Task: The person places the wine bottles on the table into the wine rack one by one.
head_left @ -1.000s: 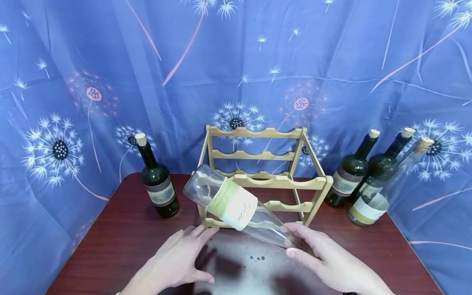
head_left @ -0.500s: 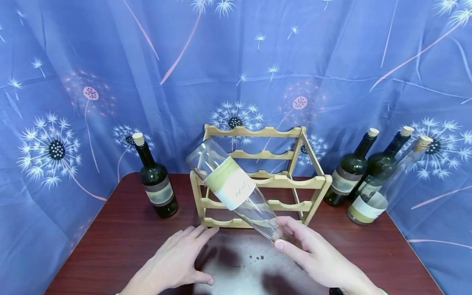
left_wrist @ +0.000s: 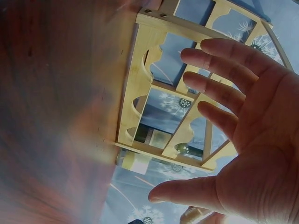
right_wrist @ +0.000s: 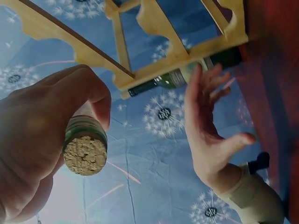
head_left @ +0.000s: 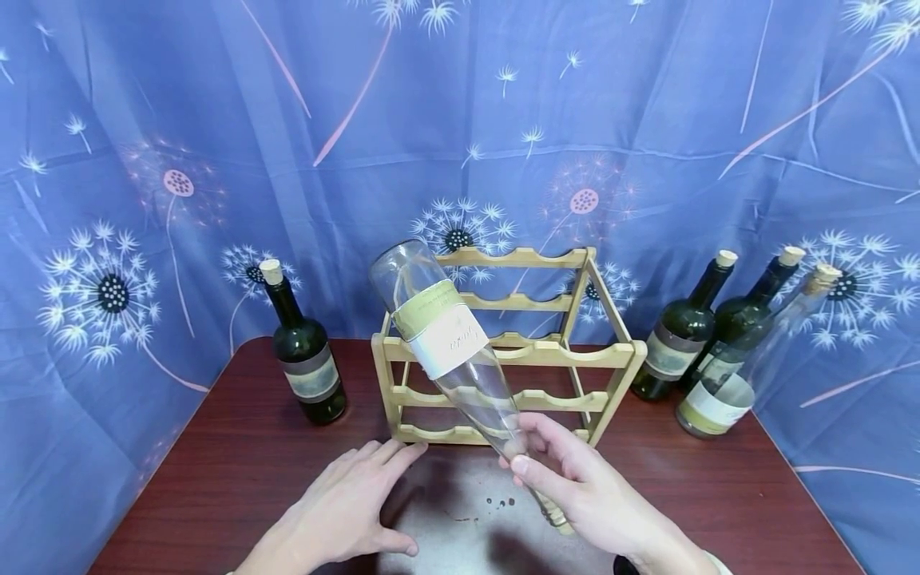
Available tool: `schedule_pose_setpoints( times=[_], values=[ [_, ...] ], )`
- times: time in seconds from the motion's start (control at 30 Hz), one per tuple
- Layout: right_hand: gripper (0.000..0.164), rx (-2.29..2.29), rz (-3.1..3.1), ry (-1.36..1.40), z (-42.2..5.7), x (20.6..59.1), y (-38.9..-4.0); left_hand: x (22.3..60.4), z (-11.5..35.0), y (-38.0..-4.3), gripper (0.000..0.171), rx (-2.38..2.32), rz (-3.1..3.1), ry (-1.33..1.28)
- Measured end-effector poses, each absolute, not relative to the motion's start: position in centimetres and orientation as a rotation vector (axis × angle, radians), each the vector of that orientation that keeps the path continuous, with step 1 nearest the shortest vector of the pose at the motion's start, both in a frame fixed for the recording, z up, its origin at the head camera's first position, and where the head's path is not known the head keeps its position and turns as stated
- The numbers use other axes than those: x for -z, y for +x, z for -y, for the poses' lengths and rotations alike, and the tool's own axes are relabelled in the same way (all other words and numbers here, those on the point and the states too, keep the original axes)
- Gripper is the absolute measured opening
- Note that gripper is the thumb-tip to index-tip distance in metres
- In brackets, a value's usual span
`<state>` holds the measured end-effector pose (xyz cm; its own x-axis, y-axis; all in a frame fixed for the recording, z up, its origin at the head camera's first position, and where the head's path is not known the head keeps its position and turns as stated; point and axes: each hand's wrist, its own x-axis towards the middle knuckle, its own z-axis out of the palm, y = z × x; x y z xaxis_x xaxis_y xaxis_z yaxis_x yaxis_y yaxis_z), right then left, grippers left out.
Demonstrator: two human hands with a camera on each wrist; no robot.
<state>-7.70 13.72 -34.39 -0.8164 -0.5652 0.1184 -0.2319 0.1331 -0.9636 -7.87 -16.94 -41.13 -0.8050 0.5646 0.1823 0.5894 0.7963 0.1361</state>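
Note:
My right hand (head_left: pixel 585 483) grips a clear glass wine bottle (head_left: pixel 449 339) by its neck, fingers and thumb curled round it. The bottle slants with its base up and to the left and its corked mouth down toward me; a white and pale green label wraps its body. In the right wrist view its cork (right_wrist: pixel 85 156) faces the camera. Behind the bottle stands a wooden wine rack (head_left: pixel 561 357), partly covered by it in the head view. My left hand (head_left: pixel 345 503) holds nothing, fingers spread, low over the table in front of the rack's left side.
A dark green corked bottle (head_left: pixel 309 363) stands left of the rack. To the right are two more dark bottles, one in front (head_left: pixel 676 339), and a clear corked bottle (head_left: pixel 719 407). The reddish-brown table (head_left: pixel 194 479) meets a blue dandelion-print curtain (head_left: pixel 345 160) at the back.
My right hand has moved left and turned the bottle steeper, its base rising up over the rack's upper left. The left hand has stayed in place.

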Motion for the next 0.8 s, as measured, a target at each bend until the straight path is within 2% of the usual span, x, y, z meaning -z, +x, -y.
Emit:
schedule_pose_setpoints(
  times=[0.5, 0.8],
  values=[
    [0.034, 1.897, -1.923, -0.708, -10.3, 33.9, -8.1, 41.4, 16.7, -7.9, 0.111, 0.292, 2.806, -0.954],
    [0.042, 1.992, -1.809, -0.593, -8.3, 33.6, -8.3, 41.5, 16.5, -7.9, 0.112, 0.351, 2.745, -1.007]
  ],
)
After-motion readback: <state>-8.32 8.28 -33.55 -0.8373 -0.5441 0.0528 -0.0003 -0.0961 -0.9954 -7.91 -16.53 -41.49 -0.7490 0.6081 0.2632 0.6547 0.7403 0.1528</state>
